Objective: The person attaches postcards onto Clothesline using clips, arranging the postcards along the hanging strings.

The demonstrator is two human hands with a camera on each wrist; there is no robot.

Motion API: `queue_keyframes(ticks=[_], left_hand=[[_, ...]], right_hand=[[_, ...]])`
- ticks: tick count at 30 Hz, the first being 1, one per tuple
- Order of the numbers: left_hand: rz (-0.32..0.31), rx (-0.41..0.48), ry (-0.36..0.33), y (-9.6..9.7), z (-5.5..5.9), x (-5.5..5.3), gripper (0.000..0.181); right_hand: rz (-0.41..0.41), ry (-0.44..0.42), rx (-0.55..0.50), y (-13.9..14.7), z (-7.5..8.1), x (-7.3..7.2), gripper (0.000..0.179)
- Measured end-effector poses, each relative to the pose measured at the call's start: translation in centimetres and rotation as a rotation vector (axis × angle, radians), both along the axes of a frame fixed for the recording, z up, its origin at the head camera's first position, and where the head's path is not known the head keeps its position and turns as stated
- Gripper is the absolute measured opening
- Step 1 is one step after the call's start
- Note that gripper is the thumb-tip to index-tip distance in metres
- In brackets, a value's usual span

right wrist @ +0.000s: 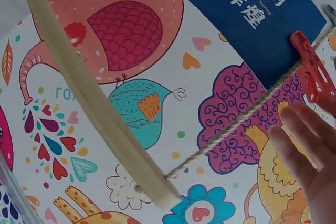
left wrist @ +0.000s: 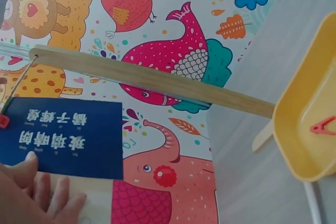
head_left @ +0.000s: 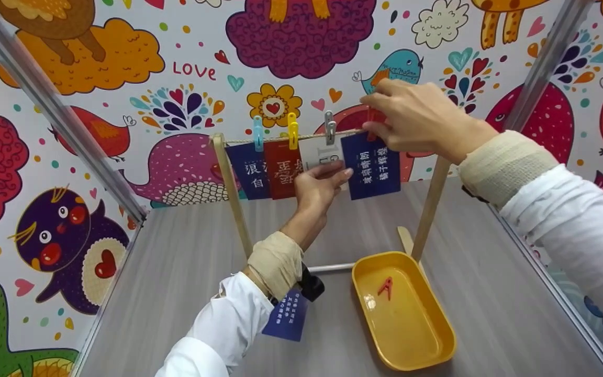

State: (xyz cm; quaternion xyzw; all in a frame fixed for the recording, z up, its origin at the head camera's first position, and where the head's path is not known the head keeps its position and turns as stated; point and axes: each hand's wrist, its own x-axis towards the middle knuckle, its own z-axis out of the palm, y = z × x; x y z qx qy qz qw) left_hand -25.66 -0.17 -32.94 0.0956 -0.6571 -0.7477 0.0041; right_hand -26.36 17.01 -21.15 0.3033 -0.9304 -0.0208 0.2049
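A blue card with white characters (head_left: 372, 167) hangs at the right end of a twine line (right wrist: 231, 131). At its top edge a red clip (right wrist: 310, 61) sits on the twine. My right hand (head_left: 416, 115) is at this clip, its fingers extended close beside it in the right wrist view; the thumb is out of that view. My left hand (head_left: 317, 191) is at the card's lower left edge, with one fingertip over the card in the left wrist view and the other fingers loosely spread in front of a white card (head_left: 316, 152).
Left along the twine hang a red card (head_left: 282, 180) and another blue card (head_left: 246, 175), with light blue, yellow and grey clips. Wooden posts (head_left: 432, 209) hold the twine. Below, a yellow tray (head_left: 445, 319) contains a red clip (head_left: 386, 288). A blue card (head_left: 287, 319) lies on the table.
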Motion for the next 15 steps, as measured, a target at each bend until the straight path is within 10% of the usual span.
queue_keyframes(ticks=[15], left_hand=[[-0.002, 0.019, -0.006, -0.9, -2.4, 1.5, 0.032]], right_hand=[[0.373, 0.499, -0.257, 2.6, -4.6, 0.2, 0.022]])
